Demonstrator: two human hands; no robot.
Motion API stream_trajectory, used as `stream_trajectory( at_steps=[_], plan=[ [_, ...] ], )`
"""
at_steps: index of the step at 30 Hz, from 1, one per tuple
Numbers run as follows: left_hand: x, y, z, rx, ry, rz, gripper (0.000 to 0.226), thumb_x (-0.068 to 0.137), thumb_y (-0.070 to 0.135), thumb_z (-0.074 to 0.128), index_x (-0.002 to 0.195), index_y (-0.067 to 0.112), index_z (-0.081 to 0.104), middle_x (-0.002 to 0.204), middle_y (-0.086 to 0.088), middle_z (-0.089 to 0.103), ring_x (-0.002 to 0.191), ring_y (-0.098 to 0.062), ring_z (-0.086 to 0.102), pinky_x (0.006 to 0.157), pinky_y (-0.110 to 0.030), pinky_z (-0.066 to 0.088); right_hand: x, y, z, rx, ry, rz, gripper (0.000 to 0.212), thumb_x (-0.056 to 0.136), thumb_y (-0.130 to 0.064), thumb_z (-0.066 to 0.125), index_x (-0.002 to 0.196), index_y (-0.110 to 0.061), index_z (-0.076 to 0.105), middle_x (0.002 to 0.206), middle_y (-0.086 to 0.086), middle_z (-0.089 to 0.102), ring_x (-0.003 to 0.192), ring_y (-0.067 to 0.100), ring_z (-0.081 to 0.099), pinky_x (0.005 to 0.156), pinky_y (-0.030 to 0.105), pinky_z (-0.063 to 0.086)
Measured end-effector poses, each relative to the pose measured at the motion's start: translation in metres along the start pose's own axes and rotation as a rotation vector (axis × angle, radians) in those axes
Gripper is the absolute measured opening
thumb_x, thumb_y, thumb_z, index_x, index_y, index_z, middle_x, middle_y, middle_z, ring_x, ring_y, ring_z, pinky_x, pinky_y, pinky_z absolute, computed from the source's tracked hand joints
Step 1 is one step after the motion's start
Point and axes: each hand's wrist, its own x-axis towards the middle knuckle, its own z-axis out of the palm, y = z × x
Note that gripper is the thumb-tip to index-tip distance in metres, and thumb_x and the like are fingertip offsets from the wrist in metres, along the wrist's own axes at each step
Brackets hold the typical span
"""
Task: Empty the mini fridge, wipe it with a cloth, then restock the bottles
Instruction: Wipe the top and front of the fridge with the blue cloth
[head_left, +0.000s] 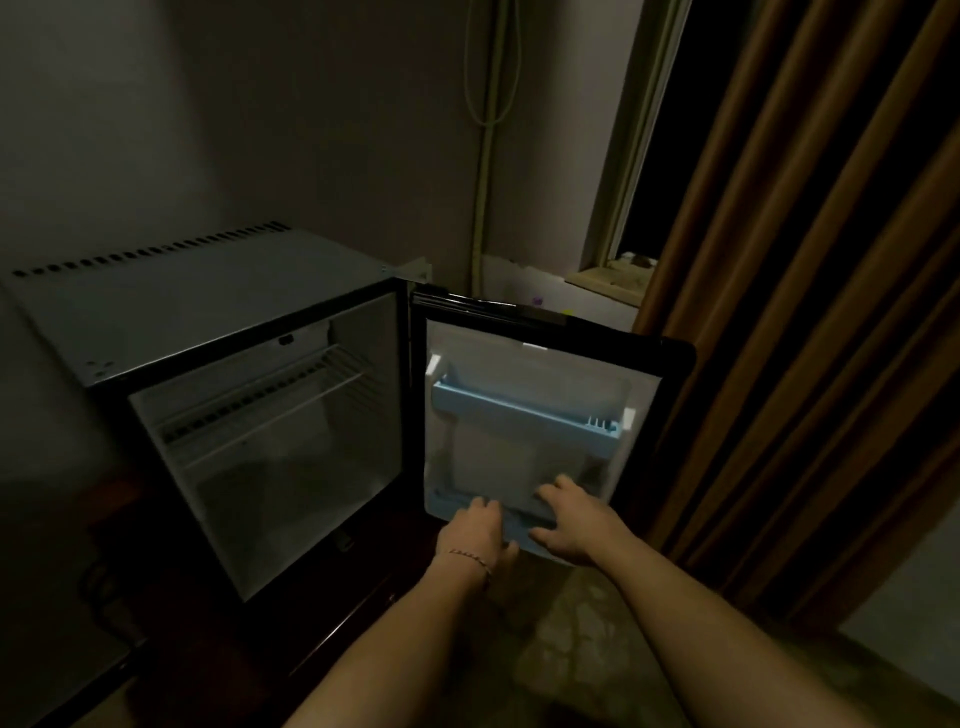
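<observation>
The mini fridge (208, 364) stands with its door (540, 415) swung fully open; no bottles show on its wire shelf (270, 410) or in the door. Both my hands are at the lower door shelf (524, 525), at the foot of the door. My left hand (475, 527) has its fingers curled over the shelf's near end, gripping it. My right hand (571, 519) lies with fingers spread and loosely bent across the shelf's front, touching it; whether it grips I cannot tell. The upper door shelf (524, 410) sits above both hands. No cloth visible.
</observation>
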Motion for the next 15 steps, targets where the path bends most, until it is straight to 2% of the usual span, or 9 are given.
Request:
stream_trajectory(
  at_steps=[7, 10, 15],
  plan=[
    [0.049, 0.03, 0.013, 0.085, 0.015, 0.022, 0.047, 0.089, 0.048, 0.058, 0.12, 0.014, 0.049, 0.122, -0.01, 0.05, 0.115, -0.03, 0.052, 0.094, -0.044, 0.048, 0.018, 0.061, 0.001, -0.063, -0.008, -0.019, 0.062, 0.093, -0.047, 0.062, 0.145, -0.023, 0.039, 0.14, 0.002, 0.038, 0.121, 0.026, 0.053, 0.094, 0.041, 0.05],
    [0.058, 0.05, 0.027, 0.096, -0.016, -0.01, 0.049, 0.089, 0.048, 0.059, 0.122, 0.014, 0.047, 0.125, -0.011, 0.049, 0.116, -0.031, 0.051, 0.095, -0.044, 0.048, 0.021, 0.09, 0.003, -0.089, -0.055, -0.109, 0.063, 0.091, -0.044, 0.064, 0.146, -0.022, 0.042, 0.141, -0.001, 0.038, 0.121, 0.025, 0.053, 0.093, 0.039, 0.05],
    [0.06, 0.095, 0.057, 0.111, -0.029, -0.093, 0.054, 0.088, 0.048, 0.062, 0.126, 0.013, 0.046, 0.128, -0.011, 0.048, 0.12, -0.03, 0.05, 0.097, -0.043, 0.047, 0.024, 0.134, 0.005, -0.127, -0.116, -0.29, 0.059, 0.092, -0.041, 0.063, 0.145, -0.022, 0.044, 0.139, 0.005, 0.043, 0.122, 0.028, 0.052, 0.096, 0.04, 0.049]
  ],
)
